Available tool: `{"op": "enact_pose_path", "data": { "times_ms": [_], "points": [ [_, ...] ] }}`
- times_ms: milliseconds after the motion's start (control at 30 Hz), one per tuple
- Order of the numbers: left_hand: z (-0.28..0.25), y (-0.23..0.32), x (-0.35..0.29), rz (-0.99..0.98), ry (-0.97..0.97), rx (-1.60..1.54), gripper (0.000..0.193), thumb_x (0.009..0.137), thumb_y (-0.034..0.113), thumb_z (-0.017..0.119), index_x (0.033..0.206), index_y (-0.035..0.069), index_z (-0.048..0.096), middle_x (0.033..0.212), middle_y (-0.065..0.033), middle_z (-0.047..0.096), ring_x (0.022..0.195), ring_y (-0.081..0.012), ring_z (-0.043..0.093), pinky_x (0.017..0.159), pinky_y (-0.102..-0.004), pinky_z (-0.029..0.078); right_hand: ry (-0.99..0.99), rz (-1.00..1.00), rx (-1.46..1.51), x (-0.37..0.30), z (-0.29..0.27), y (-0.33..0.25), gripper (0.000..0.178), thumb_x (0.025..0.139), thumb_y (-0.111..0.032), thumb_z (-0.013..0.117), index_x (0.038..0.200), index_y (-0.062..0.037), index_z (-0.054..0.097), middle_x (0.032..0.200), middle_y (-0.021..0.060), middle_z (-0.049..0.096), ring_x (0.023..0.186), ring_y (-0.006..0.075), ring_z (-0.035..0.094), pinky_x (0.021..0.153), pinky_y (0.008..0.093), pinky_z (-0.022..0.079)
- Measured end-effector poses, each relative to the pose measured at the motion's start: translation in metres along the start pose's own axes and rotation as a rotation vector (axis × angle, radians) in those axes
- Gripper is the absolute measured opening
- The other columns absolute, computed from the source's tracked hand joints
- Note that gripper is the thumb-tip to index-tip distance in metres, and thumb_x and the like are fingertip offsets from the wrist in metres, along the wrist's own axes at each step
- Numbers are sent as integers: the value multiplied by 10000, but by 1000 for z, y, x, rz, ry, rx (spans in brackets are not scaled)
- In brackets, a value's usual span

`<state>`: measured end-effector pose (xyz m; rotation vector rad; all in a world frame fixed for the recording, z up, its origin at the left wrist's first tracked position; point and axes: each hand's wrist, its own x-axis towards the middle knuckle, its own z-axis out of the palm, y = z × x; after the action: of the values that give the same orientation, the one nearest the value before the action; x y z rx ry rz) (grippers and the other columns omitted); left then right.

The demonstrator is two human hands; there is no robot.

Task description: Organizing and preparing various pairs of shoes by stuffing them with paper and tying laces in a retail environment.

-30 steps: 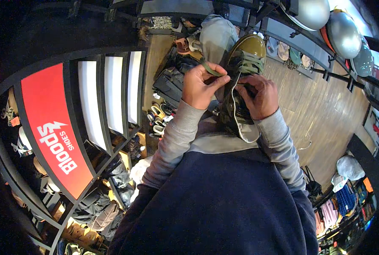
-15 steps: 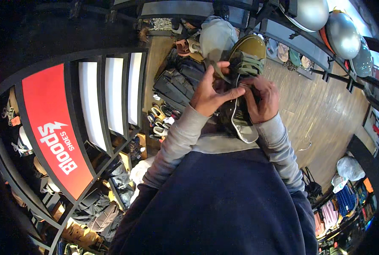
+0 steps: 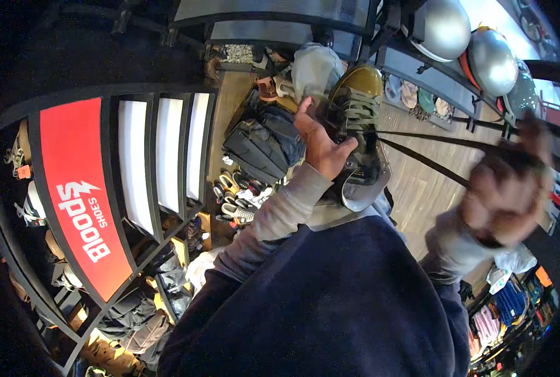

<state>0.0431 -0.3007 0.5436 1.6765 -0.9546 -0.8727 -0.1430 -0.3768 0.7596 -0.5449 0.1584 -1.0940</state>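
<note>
A dark sneaker [image 3: 363, 151] with an olive-brown toe and greenish laces points away from me, in front of my lap. My left hand [image 3: 325, 146] grips its left side, the thumb lying across the collar and the index finger pointing up. Out to the right, my right hand [image 3: 506, 195] is smeared by motion, its fingers curled around the shoelace [image 3: 428, 162]. Two dark strands stretch taut from the top eyelets toward that hand. Where exactly the fingers pinch the strands is too blurred to see.
Dark backpacks [image 3: 261, 138] lie on the floor to the left, beside several small shoes [image 3: 237, 195]. A red sign panel [image 3: 85, 195] fronts the shelving further left. Silver helmets [image 3: 497, 56] and caps [image 3: 412, 94] sit on racks at the far right. Wooden floor [image 3: 412, 188] shows right of the sneaker.
My right hand has swung from the sneaker's collar far out to the right, drawing the laces tight. My left hand has shifted slightly and stays at the shoe's left side.
</note>
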Motion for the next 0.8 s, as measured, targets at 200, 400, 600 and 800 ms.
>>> {"op": "enact_pose_path", "data": {
  "times_ms": [200,400,600,800],
  "points": [
    [3,1,3,222,57,81,1081,554,142,762,1402,-107,139,1393,-215,242,1308,-346,245,1134,-403,146,-170,-95,-263,35,50,9,448,985,-256,429,1325,36,422,547,-58,434,472,88,396,489,263,377],
    [-3,8,2,187,80,172,1082,540,190,745,1411,-42,145,1372,-259,301,1314,-391,267,1122,-441,185,-360,-142,-540,73,77,-6,411,985,-255,436,1281,30,449,571,-38,458,491,94,419,496,261,390],
    [7,34,-2,201,22,216,1069,549,139,730,1443,-3,160,1391,-253,282,1290,-419,293,1114,-453,212,-464,-277,-822,121,86,-21,376,985,-254,444,1236,24,475,595,-18,481,510,100,443,504,260,403],
    [-7,36,-6,194,-65,299,996,607,80,727,1471,185,244,1403,-282,249,1307,-460,278,1094,-482,251,-639,-378,-1036,134,131,14,345,985,-254,451,1192,18,502,619,2,504,529,105,467,512,259,417]
  ]
}}
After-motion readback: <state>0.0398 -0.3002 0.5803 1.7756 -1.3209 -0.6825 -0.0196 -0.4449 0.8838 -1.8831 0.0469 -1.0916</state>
